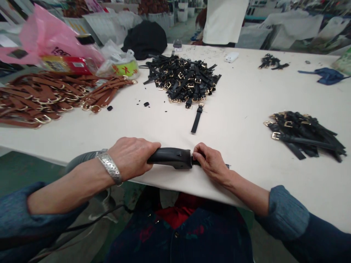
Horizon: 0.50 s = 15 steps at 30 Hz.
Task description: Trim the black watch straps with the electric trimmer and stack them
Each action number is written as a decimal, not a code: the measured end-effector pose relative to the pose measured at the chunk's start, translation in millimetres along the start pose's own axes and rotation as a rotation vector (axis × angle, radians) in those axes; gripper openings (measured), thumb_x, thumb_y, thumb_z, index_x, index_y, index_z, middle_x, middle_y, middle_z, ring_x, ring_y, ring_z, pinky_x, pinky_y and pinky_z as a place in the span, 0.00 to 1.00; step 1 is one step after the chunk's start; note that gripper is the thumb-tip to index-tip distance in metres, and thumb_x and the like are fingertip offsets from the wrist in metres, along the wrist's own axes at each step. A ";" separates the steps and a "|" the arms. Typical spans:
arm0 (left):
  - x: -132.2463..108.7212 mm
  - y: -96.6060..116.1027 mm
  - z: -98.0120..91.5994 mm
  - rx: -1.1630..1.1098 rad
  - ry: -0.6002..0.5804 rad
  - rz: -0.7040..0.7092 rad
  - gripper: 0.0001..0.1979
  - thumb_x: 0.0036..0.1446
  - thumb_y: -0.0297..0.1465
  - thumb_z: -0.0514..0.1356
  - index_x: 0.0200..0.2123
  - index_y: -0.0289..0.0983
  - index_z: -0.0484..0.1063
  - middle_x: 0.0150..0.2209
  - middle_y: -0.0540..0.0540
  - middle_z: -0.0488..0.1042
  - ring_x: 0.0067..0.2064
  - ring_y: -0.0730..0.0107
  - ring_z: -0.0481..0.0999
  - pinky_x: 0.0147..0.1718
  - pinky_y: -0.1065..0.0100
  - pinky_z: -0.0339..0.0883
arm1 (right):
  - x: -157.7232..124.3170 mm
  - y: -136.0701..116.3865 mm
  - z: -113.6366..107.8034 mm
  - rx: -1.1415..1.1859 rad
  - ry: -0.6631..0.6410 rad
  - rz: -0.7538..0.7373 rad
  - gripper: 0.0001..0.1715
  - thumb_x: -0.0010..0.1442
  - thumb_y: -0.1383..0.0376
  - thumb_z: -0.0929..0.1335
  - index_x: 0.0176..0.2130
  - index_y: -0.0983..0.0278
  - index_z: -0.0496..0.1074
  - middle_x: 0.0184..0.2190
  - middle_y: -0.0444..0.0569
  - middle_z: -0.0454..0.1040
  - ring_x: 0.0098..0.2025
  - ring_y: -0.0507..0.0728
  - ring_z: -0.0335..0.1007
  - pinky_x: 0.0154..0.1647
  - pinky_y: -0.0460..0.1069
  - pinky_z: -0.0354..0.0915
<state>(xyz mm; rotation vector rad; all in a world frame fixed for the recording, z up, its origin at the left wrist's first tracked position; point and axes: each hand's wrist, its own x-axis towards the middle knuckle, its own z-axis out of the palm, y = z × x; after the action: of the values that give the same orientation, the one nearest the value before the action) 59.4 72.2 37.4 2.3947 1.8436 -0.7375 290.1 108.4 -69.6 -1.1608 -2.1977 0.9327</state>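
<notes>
My left hand (pixel 134 155) is wrapped round a black handheld tool (pixel 172 157), a smooth, rounded body that lies level over the table's front edge. A grey, tube-like part (pixel 85 159) shows behind my left wrist; whether it joins the tool I cannot tell. Close to the tool's right end, my right hand (pixel 208 159) is closed in a pinch on a short black strap (pixel 227 166). Most of that strap is hidden by the fingers, and its end pokes out beyond the palm. Farther up lies a single black buckle strap (pixel 196 119).
A heap of black buckle straps (pixel 183 78) lies mid-table, with a smaller pile (pixel 304 133) at right. Brown straps (pixel 46 93) cover the left, before a pink bag (pixel 55 33). A black cap-like bundle (pixel 145 38) and a blue cloth (pixel 326 75) lie farther back. A person (pixel 225 22) stands opposite.
</notes>
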 end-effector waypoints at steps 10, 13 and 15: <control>-7.9 -2.2 8.9 -0.088 0.015 -0.028 0.12 0.46 0.33 0.51 0.35 0.43 0.70 0.29 0.45 0.77 0.31 0.60 0.76 0.26 0.65 0.60 | -1.5 -2.1 -2.2 0.035 0.020 -0.014 0.07 0.62 0.65 0.60 0.32 0.62 0.65 0.25 0.41 0.68 0.26 0.50 0.60 0.30 0.45 0.55; -7.5 -4.4 0.1 -0.026 -0.024 -0.022 0.13 0.46 0.33 0.52 0.36 0.43 0.71 0.30 0.45 0.78 0.32 0.59 0.76 0.27 0.65 0.61 | -1.0 -1.5 -2.4 0.028 0.011 -0.001 0.08 0.62 0.64 0.60 0.31 0.61 0.65 0.23 0.40 0.67 0.25 0.49 0.59 0.29 0.45 0.54; -3.8 -5.5 -5.5 0.006 -0.022 -0.004 0.14 0.46 0.33 0.52 0.37 0.43 0.71 0.31 0.44 0.78 0.33 0.56 0.77 0.28 0.63 0.62 | 0.3 -0.6 -1.5 0.029 0.011 0.012 0.08 0.61 0.64 0.61 0.31 0.61 0.65 0.23 0.40 0.67 0.24 0.50 0.59 0.30 0.45 0.55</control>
<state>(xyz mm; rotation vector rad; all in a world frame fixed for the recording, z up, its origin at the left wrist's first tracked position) 55.5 72.0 45.2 2.3775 1.8418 -0.7678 290.6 108.9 -68.1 -1.1635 -2.1638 0.9578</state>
